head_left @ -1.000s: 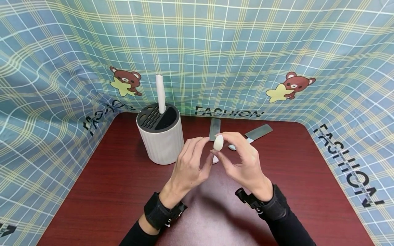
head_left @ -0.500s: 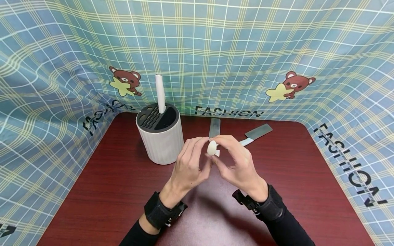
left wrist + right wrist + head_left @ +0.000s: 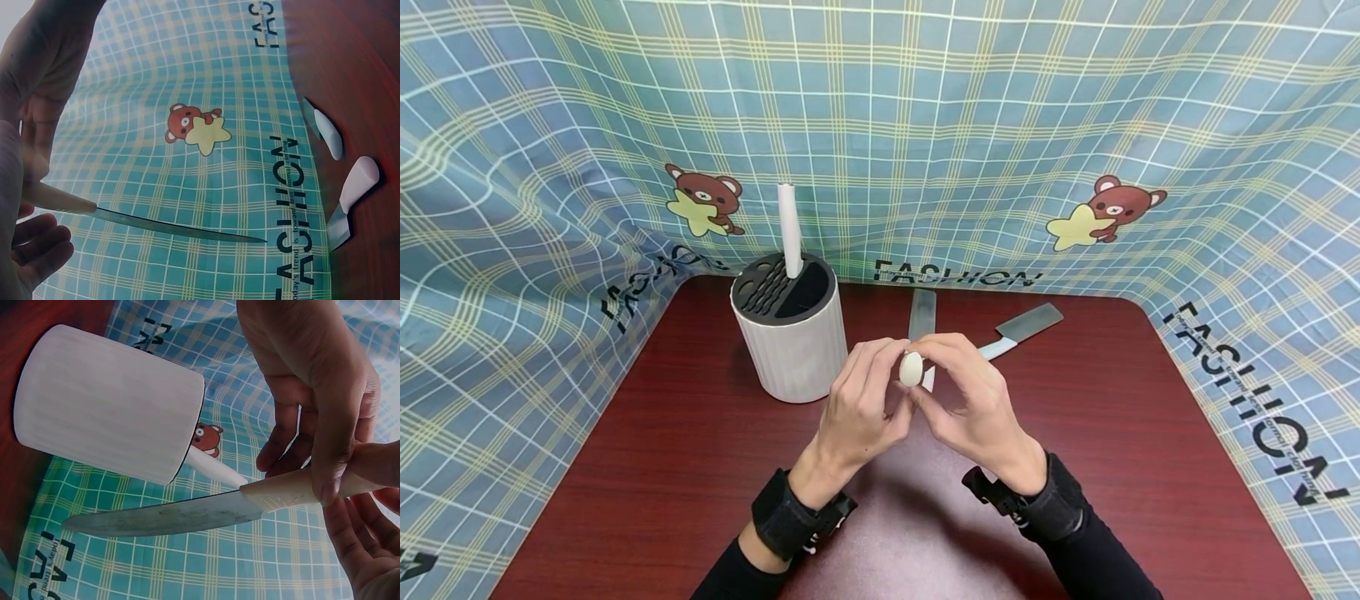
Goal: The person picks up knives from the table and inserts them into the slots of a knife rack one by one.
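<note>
A kitchen knife with a pale handle (image 3: 911, 369) is held between both hands in the head view, its butt end toward me. My left hand (image 3: 853, 408) pinches the handle from the left with thumb and fingers. From the other side my right hand (image 3: 981, 404) pinches it too, and the fingertips of both hands meet around it. The long narrow blade (image 3: 162, 517) shows in the right wrist view, pointing away from the hands toward the back cloth. In the left wrist view the same blade (image 3: 181, 232) appears nearly edge-on.
A white ribbed knife block (image 3: 793, 358) with a black slotted top stands at left, one white-handled knife (image 3: 788, 229) upright in it. One wide-bladed knife (image 3: 922, 312) lies behind the hands, and a white-handled cleaver (image 3: 1030, 322) lies to its right. Checked cloth (image 3: 910, 167) surrounds the table.
My right hand has moved left with the knife, bringing its handle between the fingers of my left hand. The left hand has stayed almost in place.
</note>
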Demonstrator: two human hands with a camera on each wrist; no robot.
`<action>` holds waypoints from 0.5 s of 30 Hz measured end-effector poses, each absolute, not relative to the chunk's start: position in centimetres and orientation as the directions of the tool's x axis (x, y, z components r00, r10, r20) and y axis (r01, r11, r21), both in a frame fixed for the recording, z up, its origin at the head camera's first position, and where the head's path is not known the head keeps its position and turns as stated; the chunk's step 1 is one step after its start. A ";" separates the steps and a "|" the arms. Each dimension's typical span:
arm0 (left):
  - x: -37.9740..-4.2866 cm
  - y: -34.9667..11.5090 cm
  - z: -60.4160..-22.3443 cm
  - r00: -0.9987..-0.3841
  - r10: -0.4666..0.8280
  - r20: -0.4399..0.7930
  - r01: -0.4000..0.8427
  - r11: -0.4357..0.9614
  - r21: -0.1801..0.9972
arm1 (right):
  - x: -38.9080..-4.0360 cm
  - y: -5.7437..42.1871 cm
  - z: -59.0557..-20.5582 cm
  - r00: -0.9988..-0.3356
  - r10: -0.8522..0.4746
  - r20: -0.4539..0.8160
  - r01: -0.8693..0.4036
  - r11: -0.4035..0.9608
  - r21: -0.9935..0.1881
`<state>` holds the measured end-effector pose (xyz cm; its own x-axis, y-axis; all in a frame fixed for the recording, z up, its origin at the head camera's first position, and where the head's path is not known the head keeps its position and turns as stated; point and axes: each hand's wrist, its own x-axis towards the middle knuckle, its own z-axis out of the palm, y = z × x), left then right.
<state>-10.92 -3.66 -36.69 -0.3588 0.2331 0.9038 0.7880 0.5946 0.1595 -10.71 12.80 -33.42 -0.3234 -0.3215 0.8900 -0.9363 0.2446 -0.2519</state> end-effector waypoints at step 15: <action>-10.8 -3.7 -37.0 -0.321 0.227 0.920 0.776 0.620 0.118 | -10.6 12.3 -34.2 -0.335 -0.314 0.888 -0.931 0.257 -0.259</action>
